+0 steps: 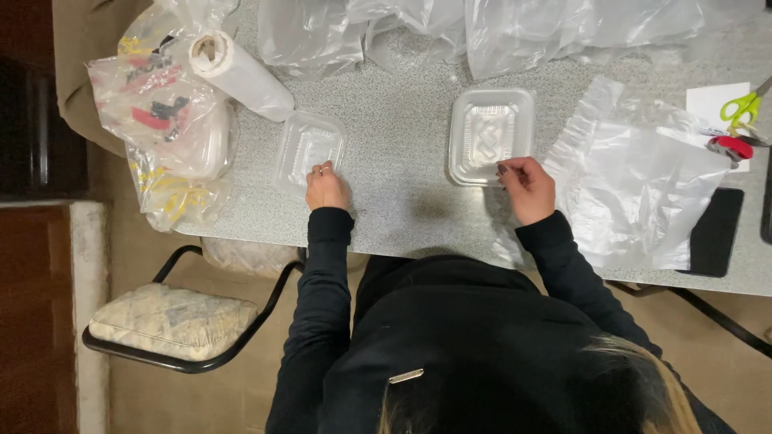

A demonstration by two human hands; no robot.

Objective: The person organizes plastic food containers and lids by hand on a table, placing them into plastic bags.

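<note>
On the speckled grey worktop (402,137) sit two clear plastic things. The left hand (326,188) pinches the near edge of the clear lid (308,149), fingers pressed together on its rim. The right hand (527,186) pinches the near rim of the clear tray (490,134) the same way. The lid lies left of the middle, and the tray lies well apart from it, to the right.

Both look very light and thin. They are likely bendy and a bit slippery, and could crack or dent if squeezed hard. The rim looks like the best place to hold, since it is the stiffest part.

The tray is a see-through box shape with rounded corners and a bumpy pattern on its floor. The lid is flatter, also see-through, with rounded corners.

Nearby are a roll of plastic wrap (239,74), a printed bag (165,128), a flat clear bag (643,185) and green scissors (744,104).
</note>
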